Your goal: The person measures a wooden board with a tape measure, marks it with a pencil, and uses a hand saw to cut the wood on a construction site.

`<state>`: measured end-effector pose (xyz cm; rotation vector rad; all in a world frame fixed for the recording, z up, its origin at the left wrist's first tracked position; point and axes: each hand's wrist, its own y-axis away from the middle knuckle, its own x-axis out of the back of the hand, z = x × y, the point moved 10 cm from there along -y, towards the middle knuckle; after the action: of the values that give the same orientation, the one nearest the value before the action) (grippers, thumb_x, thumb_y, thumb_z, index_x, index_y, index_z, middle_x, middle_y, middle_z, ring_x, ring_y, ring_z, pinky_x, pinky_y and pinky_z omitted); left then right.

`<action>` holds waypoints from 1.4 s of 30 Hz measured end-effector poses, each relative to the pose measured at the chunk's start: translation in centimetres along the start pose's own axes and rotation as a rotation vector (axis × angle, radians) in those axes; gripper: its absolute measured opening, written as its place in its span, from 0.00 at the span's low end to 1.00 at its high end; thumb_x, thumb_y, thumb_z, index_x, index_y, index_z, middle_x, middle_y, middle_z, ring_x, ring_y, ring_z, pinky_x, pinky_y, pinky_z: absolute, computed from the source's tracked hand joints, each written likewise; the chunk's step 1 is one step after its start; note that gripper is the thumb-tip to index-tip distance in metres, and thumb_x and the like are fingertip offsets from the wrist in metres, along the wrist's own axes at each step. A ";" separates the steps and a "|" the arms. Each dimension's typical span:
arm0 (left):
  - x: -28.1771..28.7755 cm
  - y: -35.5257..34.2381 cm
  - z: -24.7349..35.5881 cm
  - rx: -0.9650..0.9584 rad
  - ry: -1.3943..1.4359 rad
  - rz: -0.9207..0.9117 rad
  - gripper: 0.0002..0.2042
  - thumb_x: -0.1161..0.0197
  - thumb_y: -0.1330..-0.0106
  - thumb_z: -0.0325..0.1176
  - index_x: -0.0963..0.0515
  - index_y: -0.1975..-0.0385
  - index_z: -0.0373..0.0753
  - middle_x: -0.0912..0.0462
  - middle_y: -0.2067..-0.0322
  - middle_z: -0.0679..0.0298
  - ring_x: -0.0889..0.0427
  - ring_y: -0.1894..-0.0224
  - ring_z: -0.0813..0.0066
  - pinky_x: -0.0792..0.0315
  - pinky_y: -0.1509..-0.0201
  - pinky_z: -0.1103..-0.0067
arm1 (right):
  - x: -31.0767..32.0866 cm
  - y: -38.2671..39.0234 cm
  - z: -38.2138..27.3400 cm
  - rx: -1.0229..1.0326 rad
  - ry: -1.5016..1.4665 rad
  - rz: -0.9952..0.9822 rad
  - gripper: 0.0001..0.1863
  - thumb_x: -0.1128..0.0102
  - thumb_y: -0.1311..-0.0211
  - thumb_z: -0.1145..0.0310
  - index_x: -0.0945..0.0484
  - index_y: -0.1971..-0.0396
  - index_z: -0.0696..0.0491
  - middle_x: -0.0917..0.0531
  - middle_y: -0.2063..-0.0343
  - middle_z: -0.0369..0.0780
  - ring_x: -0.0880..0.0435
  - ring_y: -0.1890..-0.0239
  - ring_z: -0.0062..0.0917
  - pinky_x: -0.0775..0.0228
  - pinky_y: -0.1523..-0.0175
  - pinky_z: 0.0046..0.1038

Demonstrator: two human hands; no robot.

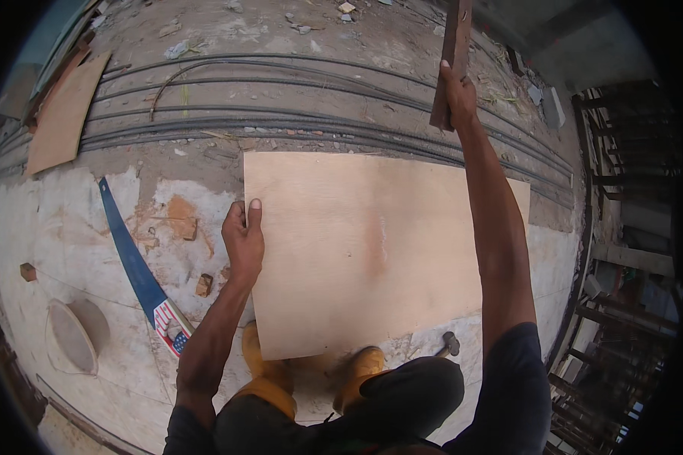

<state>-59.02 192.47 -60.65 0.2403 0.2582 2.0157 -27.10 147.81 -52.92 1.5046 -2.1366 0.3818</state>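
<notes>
1. The plywood sheet (357,250) is in front of the person, in the middle of the view, and its near edge comes above the yellow boots (364,368); it is my landmark for all places below.
2. The left hand (244,241) is at the left edge of the sheet; it grips this edge, with the thumb pointing away from the person.
3. The right hand (461,97) is beyond the far edge of the sheet, toward its right side; it is closed around a brown wooden batten (454,49), and its forearm passes above the sheet.
4. To the left of the sheet lies a handsaw (131,254) with blue blade; a small wood block (204,285) is between them, and a pale bucket (95,326) is farther left.
5. Beyond the sheet run long steel bars (281,82); near its close right edge is a hammer (451,344).
</notes>
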 end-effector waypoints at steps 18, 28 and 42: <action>-0.4 2.4 4.7 -0.172 0.015 -0.051 0.13 0.45 0.26 0.39 0.26 0.68 0.35 0.23 0.74 0.69 0.29 0.70 0.87 0.33 0.64 0.85 | 6.3 10.0 -6.2 0.257 0.897 -0.433 0.32 0.49 0.35 0.38 0.16 0.62 0.56 0.15 0.67 0.45 0.17 0.66 0.33 0.29 0.56 0.34; -2.3 -5.8 -4.1 -0.116 -0.134 -0.040 0.15 0.43 0.27 0.42 0.25 0.70 0.35 0.22 0.73 0.68 0.30 0.71 0.85 0.32 0.65 0.82 | 14.4 33.8 6.4 0.620 0.824 -0.094 0.25 0.37 0.38 0.57 0.27 0.45 0.53 0.28 0.43 0.48 0.34 0.37 0.47 0.38 0.37 0.47; 1.1 -2.5 -1.1 -0.426 -0.840 -0.141 0.41 0.37 0.33 0.49 0.48 0.33 0.24 0.39 0.39 0.40 0.26 0.48 0.58 0.24 0.49 0.67 | 29.1 75.6 37.1 -0.632 0.650 0.476 0.33 0.42 0.36 0.57 0.38 0.38 0.62 0.36 0.39 0.59 0.38 0.35 0.53 0.44 0.32 0.45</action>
<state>-57.66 194.42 -62.35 0.7351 -0.6539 1.6191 -114.27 132.94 -64.12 0.4282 -1.7984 0.2631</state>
